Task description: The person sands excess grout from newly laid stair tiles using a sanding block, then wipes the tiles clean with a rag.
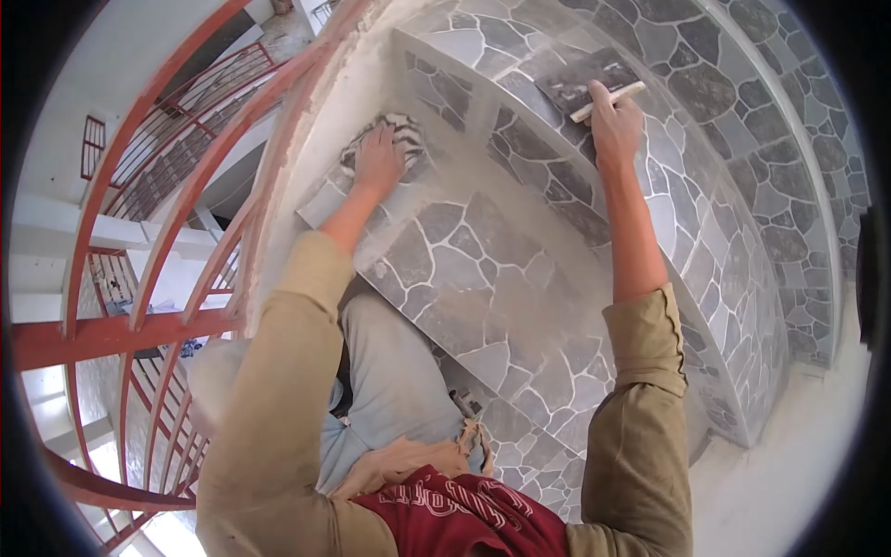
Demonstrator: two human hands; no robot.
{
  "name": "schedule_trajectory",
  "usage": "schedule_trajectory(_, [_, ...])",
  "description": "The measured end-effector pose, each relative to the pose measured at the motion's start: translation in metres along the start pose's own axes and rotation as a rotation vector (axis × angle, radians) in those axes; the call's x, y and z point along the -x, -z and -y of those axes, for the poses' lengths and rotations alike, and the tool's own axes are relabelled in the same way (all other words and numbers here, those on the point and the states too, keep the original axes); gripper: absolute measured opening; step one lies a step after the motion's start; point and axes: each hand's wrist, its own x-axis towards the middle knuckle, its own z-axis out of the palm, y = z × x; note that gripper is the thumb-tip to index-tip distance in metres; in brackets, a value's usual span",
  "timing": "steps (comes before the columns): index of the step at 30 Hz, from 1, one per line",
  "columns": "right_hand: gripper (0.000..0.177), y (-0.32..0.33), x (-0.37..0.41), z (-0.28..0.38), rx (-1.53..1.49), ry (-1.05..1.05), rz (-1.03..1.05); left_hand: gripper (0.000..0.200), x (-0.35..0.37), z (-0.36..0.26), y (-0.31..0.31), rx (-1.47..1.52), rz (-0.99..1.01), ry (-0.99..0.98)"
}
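Note:
My left hand (378, 167) presses down on a bunched black-and-white striped cloth (408, 133) at the left end of a stair tread, its fingers curled over the fabric. My right hand (616, 125) is closed around the pale handle of a flat trowel (566, 82). The trowel's dark rectangular plate lies on or just above the step above. Both stone-patterned steps have light joint lines, and greyish dust or grout film coats the lower tread (520, 306), thickest along the riser (548, 186).
A red metal railing (121, 339) runs along my left, with a lower level visible through its bars. More stone-patterned steps (780, 176) curve up on the right beside a pale wall (789, 464). My bent leg (399, 371) rests close to the tread's front edge.

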Motion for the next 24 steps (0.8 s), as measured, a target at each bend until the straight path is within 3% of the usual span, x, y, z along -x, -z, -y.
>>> schedule_trajectory(2, [0.045,-0.001,-0.001,-0.002,-0.01,0.022,-0.016,0.047,-0.033,-0.004,-0.019,0.01,-0.066,-0.068])
schedule_trajectory(4, [0.044,-0.005,0.0,-0.003,-0.068,0.021,-0.039,0.045,-0.058,-0.017,-0.032,-0.024,0.203,0.051])
schedule_trajectory(7, [0.042,0.003,0.005,0.006,-0.07,-0.005,-0.014,0.035,-0.051,-0.045,-0.03,-0.032,0.113,0.051])
schedule_trajectory(9, [0.043,0.003,0.002,0.009,0.027,-0.033,-0.002,0.026,-0.031,-0.08,-0.003,0.085,0.18,-0.021])
schedule_trajectory(10, [0.043,0.002,0.002,0.009,0.015,-0.027,0.002,0.023,-0.01,-0.091,-0.031,0.232,-0.009,-0.129])
schedule_trajectory(11, [0.043,0.002,0.0,0.009,-0.007,-0.03,0.015,0.02,0.008,-0.118,-0.047,0.142,0.084,-0.115])
schedule_trajectory(13, [0.044,0.001,0.003,0.01,-0.035,-0.025,0.045,0.024,0.048,-0.184,-0.04,0.44,0.024,-0.262])
schedule_trajectory(15, [0.044,0.004,0.003,0.011,-0.026,-0.008,0.024,0.025,0.079,-0.248,-0.013,0.917,0.606,-0.292])
schedule_trajectory(17, [0.043,0.003,-0.005,0.01,-0.044,-0.001,0.024,0.029,0.095,-0.297,0.023,0.929,0.557,-0.25])
schedule_trajectory(18, [0.043,0.003,-0.008,0.004,-0.093,-0.008,0.03,0.029,0.091,-0.295,0.039,0.923,0.55,-0.233])
schedule_trajectory(20, [0.042,0.005,0.006,0.013,-0.117,0.003,0.014,0.033,0.096,-0.281,0.068,0.878,0.176,-0.216])
schedule_trajectory(22, [0.042,0.008,0.005,0.014,-0.067,-0.034,0.056,0.029,0.081,-0.21,0.102,0.713,-0.082,-0.178])
schedule_trajectory(24, [0.043,0.002,-0.001,-0.003,-0.021,-0.052,0.078,0.016,0.083,-0.103,0.103,0.259,-0.162,-0.105])
